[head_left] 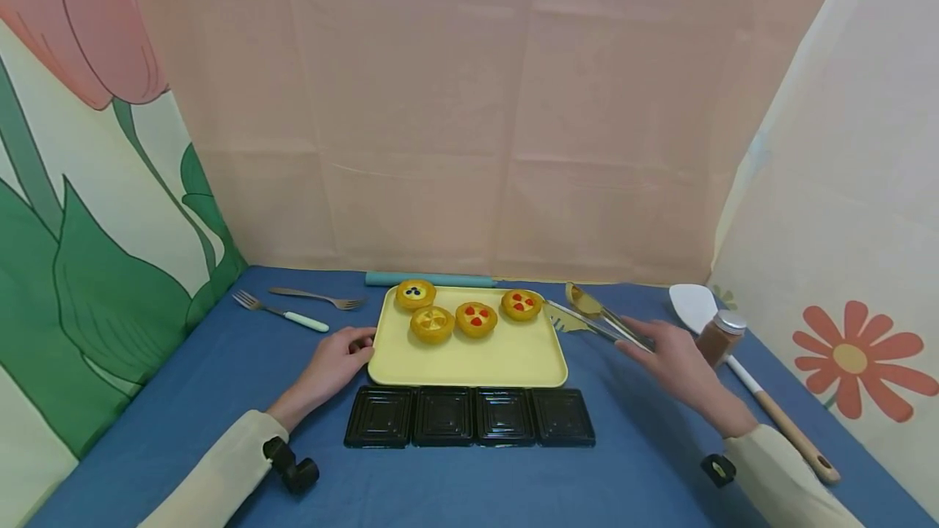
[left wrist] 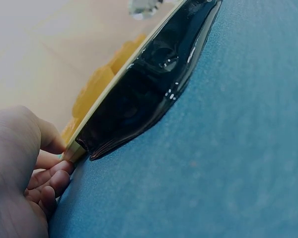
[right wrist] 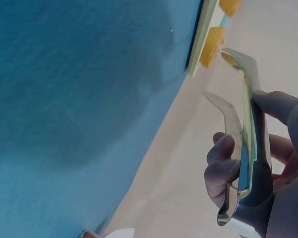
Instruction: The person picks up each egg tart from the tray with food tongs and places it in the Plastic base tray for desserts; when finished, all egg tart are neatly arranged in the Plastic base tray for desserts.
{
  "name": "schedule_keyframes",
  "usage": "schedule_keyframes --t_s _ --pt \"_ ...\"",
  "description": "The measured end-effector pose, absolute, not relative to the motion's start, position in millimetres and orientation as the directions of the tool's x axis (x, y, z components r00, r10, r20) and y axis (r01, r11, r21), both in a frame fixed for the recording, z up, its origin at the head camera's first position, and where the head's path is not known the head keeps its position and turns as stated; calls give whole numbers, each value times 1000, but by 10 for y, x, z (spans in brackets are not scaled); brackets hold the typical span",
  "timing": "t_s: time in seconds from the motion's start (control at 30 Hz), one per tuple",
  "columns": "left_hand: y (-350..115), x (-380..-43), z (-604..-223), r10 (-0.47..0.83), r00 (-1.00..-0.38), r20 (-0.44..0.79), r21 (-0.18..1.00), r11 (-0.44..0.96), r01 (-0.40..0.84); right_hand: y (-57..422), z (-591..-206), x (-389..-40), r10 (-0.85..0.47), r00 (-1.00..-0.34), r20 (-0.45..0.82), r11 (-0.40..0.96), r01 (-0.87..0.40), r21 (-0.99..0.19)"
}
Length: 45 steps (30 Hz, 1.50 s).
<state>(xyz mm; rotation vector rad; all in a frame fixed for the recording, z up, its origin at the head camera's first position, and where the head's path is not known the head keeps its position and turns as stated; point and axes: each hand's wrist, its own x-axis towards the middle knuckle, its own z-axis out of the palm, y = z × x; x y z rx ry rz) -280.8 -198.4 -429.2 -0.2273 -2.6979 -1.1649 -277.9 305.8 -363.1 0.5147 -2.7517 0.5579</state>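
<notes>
A yellow tray point(head_left: 469, 365) carries several egg tarts: two with red bits, a plain yellow tart point(head_left: 432, 326) and one with dark berries point(head_left: 415, 294). My left hand point(head_left: 333, 369) pinches the tray's left edge between thumb and fingers, as the left wrist view shows. In my right hand point(head_left: 678, 361) I hold metal tongs point(right wrist: 253, 129), their arms spread with nothing between them. One tip reaches the right side of the rightmost red-topped tart point(head_left: 522, 305); whether it touches is unclear. Black plastic boxes point(head_left: 473, 440) stand in a row along the tray's front edge.
Left of the tray lie two forks, one with a pale green handle point(head_left: 306, 321). A teal rod point(head_left: 433, 279) lies behind it. On the right are a white spatula point(head_left: 689, 306) with a wooden handle, a brown shaker jar point(head_left: 719, 338) and a yellow toothed piece point(head_left: 566, 321).
</notes>
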Motion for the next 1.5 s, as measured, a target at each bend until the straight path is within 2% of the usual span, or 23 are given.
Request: schedule_keyframes --t_s 0.53,0.77,1.07,1.5 --pt "-1981 -2798 -4296 66 -969 239 717 661 222 2750 -3594 -3022 -319 -915 248 872 -386 -302" --pt "-1984 -2817 -4314 67 -968 241 716 661 224 2664 -3574 -3106 -341 -910 236 877 -398 -270" --pt "-1991 -2815 -4314 69 -967 244 714 662 227 2606 -3575 -3171 -347 -913 213 873 -398 -282" --pt "-1999 -2819 -4317 67 -969 238 716 662 222 2566 -3606 -3148 -339 -901 269 886 -402 -231"
